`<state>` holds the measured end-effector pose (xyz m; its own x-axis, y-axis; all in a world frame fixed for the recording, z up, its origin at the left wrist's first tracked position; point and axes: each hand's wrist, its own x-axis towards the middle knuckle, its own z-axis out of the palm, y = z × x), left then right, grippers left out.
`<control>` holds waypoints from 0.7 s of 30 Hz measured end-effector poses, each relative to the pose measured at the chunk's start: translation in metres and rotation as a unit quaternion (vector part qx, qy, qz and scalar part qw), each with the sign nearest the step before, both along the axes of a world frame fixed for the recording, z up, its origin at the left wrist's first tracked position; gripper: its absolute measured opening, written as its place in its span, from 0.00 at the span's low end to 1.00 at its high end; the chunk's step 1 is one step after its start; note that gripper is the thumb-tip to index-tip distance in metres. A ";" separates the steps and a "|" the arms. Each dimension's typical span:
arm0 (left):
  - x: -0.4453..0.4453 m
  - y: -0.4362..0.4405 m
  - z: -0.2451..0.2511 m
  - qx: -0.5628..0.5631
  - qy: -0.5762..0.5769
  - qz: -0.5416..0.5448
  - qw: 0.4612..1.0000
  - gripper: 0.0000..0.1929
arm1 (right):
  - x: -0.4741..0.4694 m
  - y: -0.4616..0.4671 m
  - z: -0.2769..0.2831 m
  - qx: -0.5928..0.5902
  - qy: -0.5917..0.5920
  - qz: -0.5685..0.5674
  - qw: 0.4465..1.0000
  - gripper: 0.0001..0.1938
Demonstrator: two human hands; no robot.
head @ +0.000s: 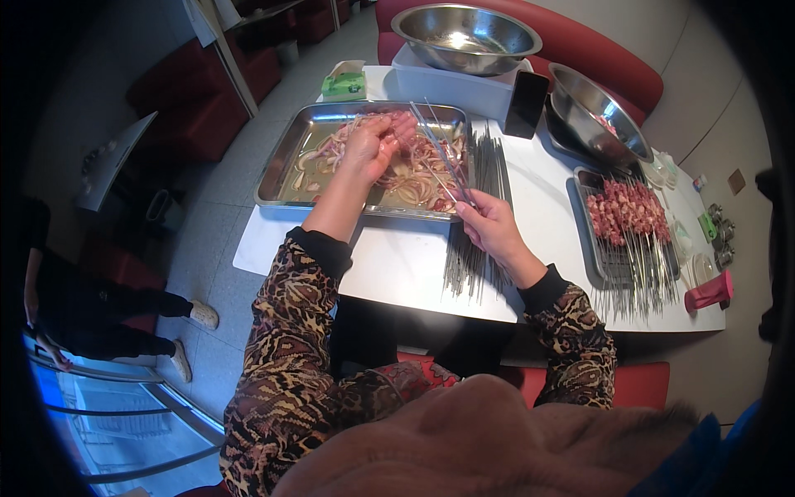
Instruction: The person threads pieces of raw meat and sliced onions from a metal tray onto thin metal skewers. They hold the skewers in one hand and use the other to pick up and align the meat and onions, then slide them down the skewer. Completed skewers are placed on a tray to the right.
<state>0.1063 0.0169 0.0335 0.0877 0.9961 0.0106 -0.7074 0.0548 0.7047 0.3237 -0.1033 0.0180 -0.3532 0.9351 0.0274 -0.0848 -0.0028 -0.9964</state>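
My right hand (495,225) grips a few thin metal skewers (442,149), which point up and away over the right side of a steel tray (391,213). In the tray lie sliced onions (407,189) and pieces of raw meat (428,149) in some liquid. My left hand (380,144) is above the tray's middle, palm partly turned up and fingers curled. Whether meat is held in those fingers cannot be made out against the meat behind. A bundle of loose metal skewers (472,264) lies on the table beside the tray, partly under its right edge.
Right on the white table (397,279), a dark tray (599,273) carries loaded meat skewers (628,211). Behind are a smartphone (526,104), a steel basin (466,37) on a white tub (453,84), a tilted basin (599,112) and a tissue pack (345,86). A person (93,304) stands left.
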 end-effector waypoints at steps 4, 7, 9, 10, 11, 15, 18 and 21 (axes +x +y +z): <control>0.000 0.003 -0.001 0.011 -0.016 0.005 1.000 0.12 | -0.003 -0.002 0.002 -0.001 -0.009 -0.007 1.000 0.13; 0.001 0.002 -0.001 0.018 -0.013 0.015 1.000 0.12 | -0.002 -0.002 0.000 0.002 -0.006 0.000 1.000 0.12; 0.004 0.000 0.000 0.035 -0.002 0.015 0.999 0.12 | -0.003 -0.003 0.002 -0.013 0.005 0.003 1.000 0.12; 0.005 -0.002 0.001 0.043 0.004 0.015 0.999 0.11 | -0.003 -0.004 0.003 -0.022 0.011 0.005 1.000 0.12; 0.007 -0.003 0.002 0.043 0.007 0.024 0.999 0.11 | -0.004 -0.005 0.005 -0.026 0.007 0.000 1.000 0.12; 0.015 -0.010 0.004 0.041 0.029 0.059 0.997 0.11 | -0.007 -0.009 0.009 -0.040 -0.001 -0.016 0.999 0.12; 0.016 -0.009 0.002 0.041 0.015 0.061 0.997 0.11 | -0.008 -0.009 0.006 -0.039 0.015 -0.022 0.999 0.12; 0.019 -0.010 0.000 0.033 -0.006 0.058 0.998 0.11 | -0.010 -0.010 -0.001 -0.022 0.034 -0.028 0.999 0.12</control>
<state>0.1249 0.0071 0.0337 -0.0282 0.9966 0.0776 -0.7142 -0.0744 0.6959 0.3132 -0.1134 0.0167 -0.2987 0.9543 0.0084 -0.1528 -0.0391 -0.9875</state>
